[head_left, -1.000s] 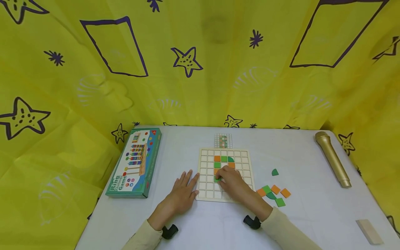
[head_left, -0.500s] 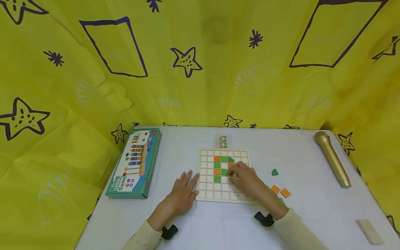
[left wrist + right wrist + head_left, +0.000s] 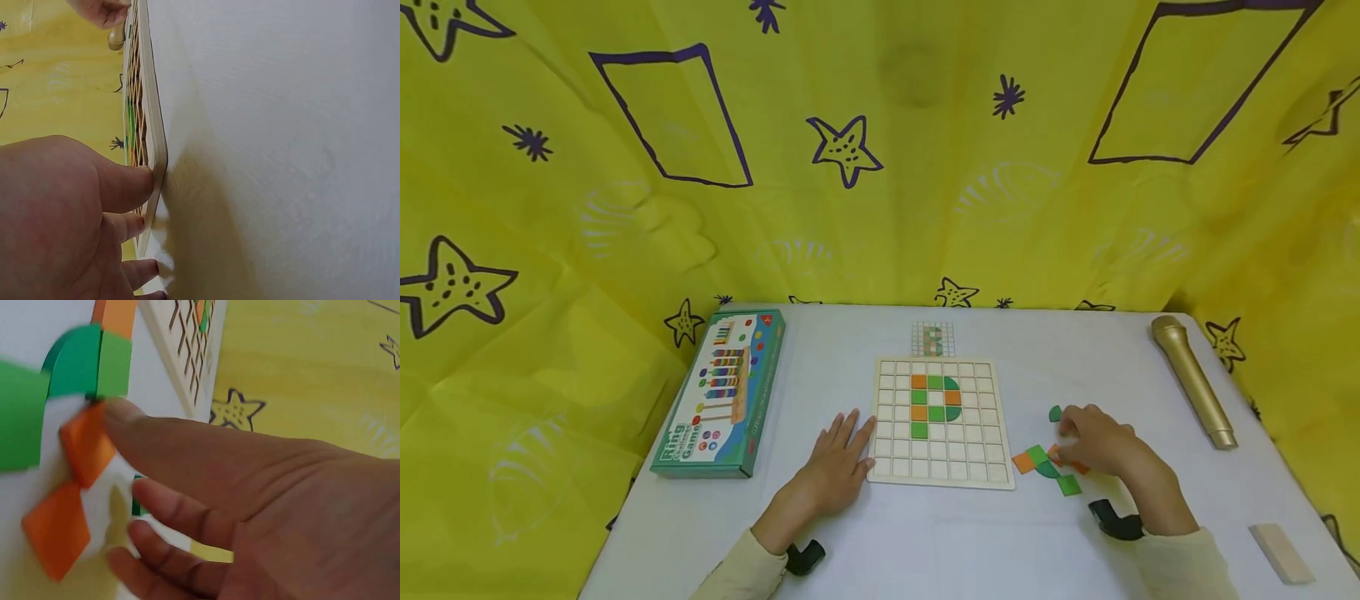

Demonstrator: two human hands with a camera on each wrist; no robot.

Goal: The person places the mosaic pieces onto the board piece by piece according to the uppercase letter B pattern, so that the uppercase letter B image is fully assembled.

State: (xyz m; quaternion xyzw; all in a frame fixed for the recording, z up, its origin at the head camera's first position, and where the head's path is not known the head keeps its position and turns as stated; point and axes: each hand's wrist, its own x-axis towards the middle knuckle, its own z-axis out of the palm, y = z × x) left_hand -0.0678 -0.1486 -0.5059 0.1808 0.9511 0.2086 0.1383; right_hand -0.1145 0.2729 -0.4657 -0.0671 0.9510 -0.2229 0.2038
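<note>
Fetching a tile: right hand (image 3: 1093,440), fingers loosely spread, thumb on orange tile (image 3: 87,447), apparently not gripped yet; left hand (image 3: 838,457) flat vs. grid board (image 3: 992,475). Next: pinch & lift.

Pale wooden grid board (image 3: 940,479), matt orange tile (image 3: 87,450), glossy gold microphone (image 3: 1193,380), crinkled yellow cloth (image 3: 880,167)
</note>
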